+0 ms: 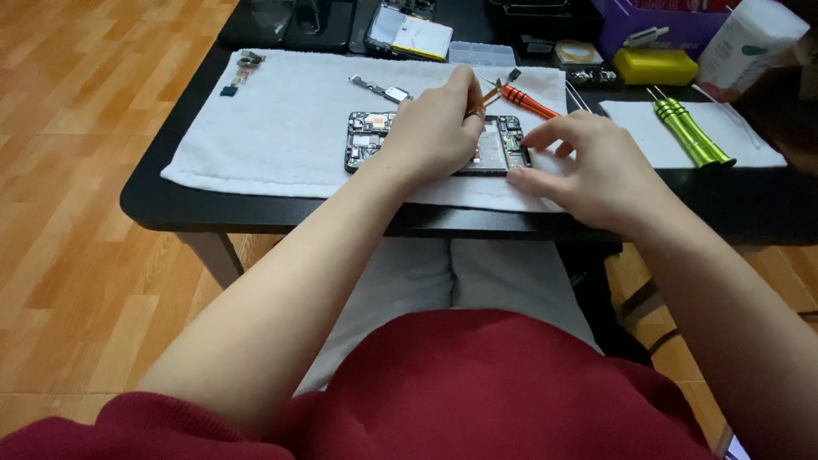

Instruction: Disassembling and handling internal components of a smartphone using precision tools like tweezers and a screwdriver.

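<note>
An opened phone (368,136) with its circuit boards bare lies on a white towel (281,128) on a black table (170,204). My left hand (434,132) rests over the phone's middle and grips a thin pair of tweezers (487,95) whose tips point down into the phone. My right hand (588,166) sits at the phone's right end, fingertips touching its edge and corner. An orange-handled screwdriver (528,104) lies on the towel just behind the phone.
Small removed phone parts (380,89) and a flex part (243,66) lie on the towel. Two green screwdrivers (690,132) rest on a white sheet at the right. A yellow box (656,66), a purple bin (648,21), a white bottle (754,43) and another phone body (409,34) stand behind.
</note>
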